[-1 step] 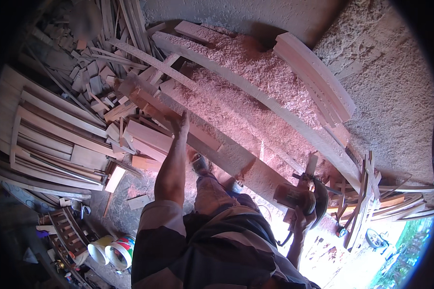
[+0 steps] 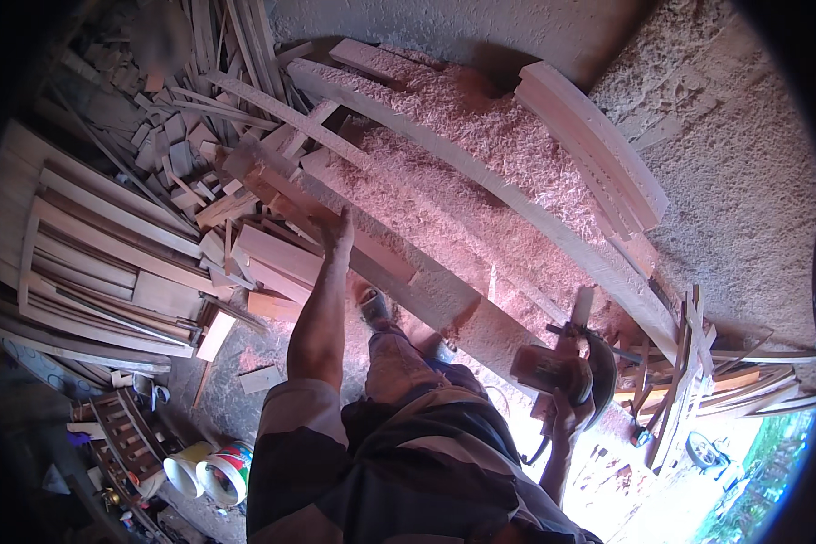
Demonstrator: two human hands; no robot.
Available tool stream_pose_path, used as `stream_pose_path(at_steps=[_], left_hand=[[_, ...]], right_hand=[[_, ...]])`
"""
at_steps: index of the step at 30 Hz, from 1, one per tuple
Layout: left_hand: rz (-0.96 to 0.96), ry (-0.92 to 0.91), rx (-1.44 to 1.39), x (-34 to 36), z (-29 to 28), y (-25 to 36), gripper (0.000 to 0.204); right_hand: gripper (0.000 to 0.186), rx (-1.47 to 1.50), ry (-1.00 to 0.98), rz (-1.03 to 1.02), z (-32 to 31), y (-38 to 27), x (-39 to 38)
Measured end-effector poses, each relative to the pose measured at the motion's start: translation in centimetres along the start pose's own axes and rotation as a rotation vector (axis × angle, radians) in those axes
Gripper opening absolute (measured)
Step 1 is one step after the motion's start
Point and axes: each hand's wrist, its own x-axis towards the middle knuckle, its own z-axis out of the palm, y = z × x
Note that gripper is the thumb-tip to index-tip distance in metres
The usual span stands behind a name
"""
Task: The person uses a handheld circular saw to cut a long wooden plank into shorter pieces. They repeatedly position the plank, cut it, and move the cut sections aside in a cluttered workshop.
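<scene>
My left hand (image 2: 337, 231) grips the near edge of a long, dark-streaked wooden board (image 2: 458, 304) that lies diagonally across the middle, with a shorter strip of wood (image 2: 381, 258) along it. My right hand (image 2: 564, 415) is closed on the handle of a power saw (image 2: 551, 370), which sits at the board's lower right end, its round guard facing right. My feet (image 2: 374, 308) are under the board.
Long curved timbers (image 2: 480, 168) lie over pink wood shavings (image 2: 453, 100). Stacked curved frames (image 2: 109, 263) and offcuts (image 2: 181, 159) crowd the left. Buckets (image 2: 222, 476) stand lower left. Leaning strips (image 2: 689, 363) stand right, beside a bright opening with a bicycle wheel (image 2: 703, 449).
The saw in my right hand has shifted very slightly to the left. My left hand has hardly moved on the board.
</scene>
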Motion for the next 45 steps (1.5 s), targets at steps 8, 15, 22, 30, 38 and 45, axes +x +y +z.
stream_pose_path(at_steps=[8,15,22,30,38,45], left_hand=[[0.921,-0.301,0.32,-4.4,-9.9,6.8,0.101],[1.136,-0.61,0.818,-8.1,-14.5,11.1,0.118],[1.227,-0.657,0.94,-6.0,-12.1,8.2,0.118],[1.425,-0.572,0.804,-3.2,-8.8,5.7,0.056],[1.454,-0.658,0.861,-1.9,-8.4,5.4,0.081],[1.395,-0.705,0.798,-2.0,-8.4,5.5,0.091]], right_hand=[[0.042,-0.302,-0.478,-0.442,4.4,-10.1,-0.4],[0.05,-0.291,-0.906,-0.559,11.0,-13.7,0.3],[0.055,-0.309,-1.01,-0.664,16.3,-12.8,0.4],[0.054,-0.406,-1.016,-0.577,18.3,-13.3,0.8],[0.054,-0.399,-1.139,-0.407,19.0,-14.0,1.6],[0.057,-0.396,-1.141,-0.459,19.2,-12.7,2.0]])
